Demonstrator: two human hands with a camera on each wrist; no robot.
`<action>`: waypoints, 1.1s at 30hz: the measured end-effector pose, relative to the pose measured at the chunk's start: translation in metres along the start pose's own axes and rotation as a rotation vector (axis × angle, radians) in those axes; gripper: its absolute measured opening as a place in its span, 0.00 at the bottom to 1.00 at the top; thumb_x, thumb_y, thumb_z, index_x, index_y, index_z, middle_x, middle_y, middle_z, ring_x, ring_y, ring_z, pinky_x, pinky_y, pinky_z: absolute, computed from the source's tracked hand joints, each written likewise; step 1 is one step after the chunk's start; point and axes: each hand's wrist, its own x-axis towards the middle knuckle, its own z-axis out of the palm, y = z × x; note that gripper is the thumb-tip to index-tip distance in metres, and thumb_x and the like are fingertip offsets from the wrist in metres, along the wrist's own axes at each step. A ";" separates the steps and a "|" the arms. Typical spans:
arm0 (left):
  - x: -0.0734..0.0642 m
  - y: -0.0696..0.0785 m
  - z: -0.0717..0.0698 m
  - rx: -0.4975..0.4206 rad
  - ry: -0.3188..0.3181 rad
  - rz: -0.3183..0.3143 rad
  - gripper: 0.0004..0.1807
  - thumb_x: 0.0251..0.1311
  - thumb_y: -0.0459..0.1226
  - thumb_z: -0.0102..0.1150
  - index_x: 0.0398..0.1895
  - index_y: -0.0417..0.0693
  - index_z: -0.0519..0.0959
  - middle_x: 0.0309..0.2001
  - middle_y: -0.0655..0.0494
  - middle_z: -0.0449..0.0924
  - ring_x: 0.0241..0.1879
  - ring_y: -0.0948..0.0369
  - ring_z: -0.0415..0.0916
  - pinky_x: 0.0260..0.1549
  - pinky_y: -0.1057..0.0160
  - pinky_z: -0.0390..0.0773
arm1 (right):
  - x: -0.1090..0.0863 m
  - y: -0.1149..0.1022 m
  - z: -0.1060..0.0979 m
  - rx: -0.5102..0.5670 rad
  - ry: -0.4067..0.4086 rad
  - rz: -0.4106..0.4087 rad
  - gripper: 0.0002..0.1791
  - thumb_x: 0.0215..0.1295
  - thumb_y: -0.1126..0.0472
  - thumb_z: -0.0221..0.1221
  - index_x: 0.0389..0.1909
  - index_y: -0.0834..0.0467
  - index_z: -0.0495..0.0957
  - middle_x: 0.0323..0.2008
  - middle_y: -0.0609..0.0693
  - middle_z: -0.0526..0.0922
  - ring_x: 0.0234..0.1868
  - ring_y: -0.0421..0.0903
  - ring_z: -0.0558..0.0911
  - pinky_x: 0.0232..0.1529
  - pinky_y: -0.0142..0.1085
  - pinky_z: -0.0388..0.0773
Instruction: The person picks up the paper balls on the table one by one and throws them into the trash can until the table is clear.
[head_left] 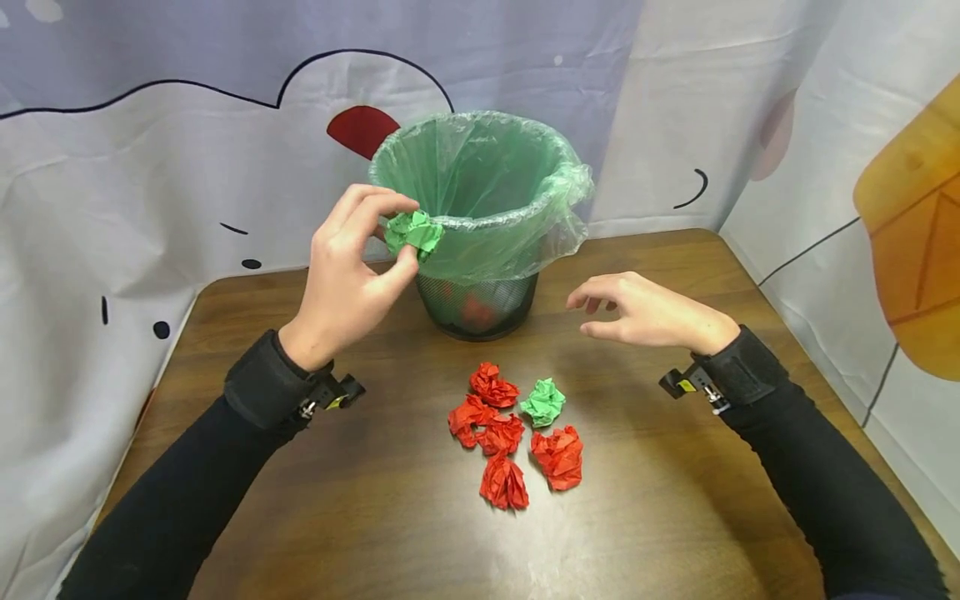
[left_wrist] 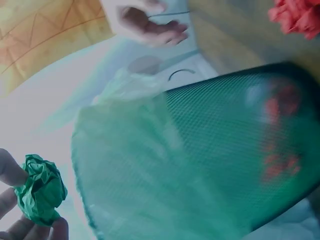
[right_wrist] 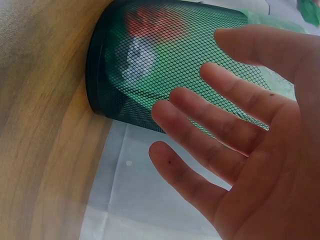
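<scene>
Between thumb and fingers, my left hand (head_left: 352, 254) pinches a crumpled green paper ball (head_left: 414, 234) at the near left rim of a mesh wastebasket (head_left: 480, 304). A translucent green bag (head_left: 517, 237) lines the basket and folds over its rim. In the left wrist view the green ball (left_wrist: 41, 191) sits beside the bag's edge. My right hand (head_left: 648, 310) hovers right of the basket, its fingers (right_wrist: 210, 135) loosely extended and holding nothing. Red and whitish crumpled pieces (right_wrist: 142, 45) show through the mesh in the right wrist view.
Several crumpled red paper balls (head_left: 501, 435) and one green paper ball (head_left: 543, 403) lie on the wooden table (head_left: 360, 517) in front of the basket. A printed curtain (head_left: 187, 192) hangs behind the table and along its sides.
</scene>
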 end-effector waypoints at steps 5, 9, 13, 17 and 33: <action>0.022 -0.001 -0.003 0.019 0.051 0.007 0.19 0.54 0.29 0.56 0.50 0.39 0.81 0.47 0.45 0.79 0.47 0.53 0.75 0.42 0.64 0.73 | -0.001 0.001 0.002 -0.002 0.006 0.001 0.17 0.63 0.60 0.65 0.54 0.54 0.81 0.50 0.47 0.84 0.46 0.43 0.83 0.49 0.44 0.81; 0.035 -0.002 -0.002 0.036 0.066 -0.029 0.18 0.54 0.28 0.56 0.50 0.40 0.82 0.47 0.45 0.78 0.46 0.54 0.75 0.44 0.62 0.73 | -0.002 0.001 0.002 0.001 0.007 0.020 0.18 0.63 0.59 0.66 0.54 0.54 0.81 0.50 0.47 0.84 0.47 0.43 0.83 0.50 0.42 0.81; 0.046 -0.004 0.001 0.050 0.066 -0.084 0.18 0.55 0.28 0.55 0.50 0.42 0.82 0.47 0.45 0.78 0.47 0.55 0.75 0.46 0.59 0.74 | -0.003 0.003 0.004 0.021 0.001 0.031 0.18 0.63 0.60 0.66 0.54 0.55 0.81 0.50 0.47 0.84 0.47 0.45 0.83 0.50 0.44 0.81; 0.056 -0.010 0.004 0.074 0.040 -0.105 0.18 0.56 0.28 0.56 0.51 0.42 0.82 0.47 0.45 0.77 0.47 0.56 0.74 0.47 0.60 0.74 | -0.004 0.004 0.006 0.037 -0.004 0.035 0.18 0.63 0.60 0.65 0.54 0.55 0.81 0.50 0.48 0.84 0.47 0.45 0.83 0.50 0.46 0.81; 0.078 -0.026 0.023 0.113 -0.131 -0.219 0.20 0.63 0.30 0.55 0.59 0.44 0.78 0.57 0.49 0.78 0.57 0.56 0.73 0.59 0.62 0.69 | -0.006 0.009 0.011 0.039 0.005 0.029 0.17 0.63 0.59 0.66 0.53 0.54 0.81 0.50 0.46 0.85 0.46 0.42 0.83 0.49 0.40 0.81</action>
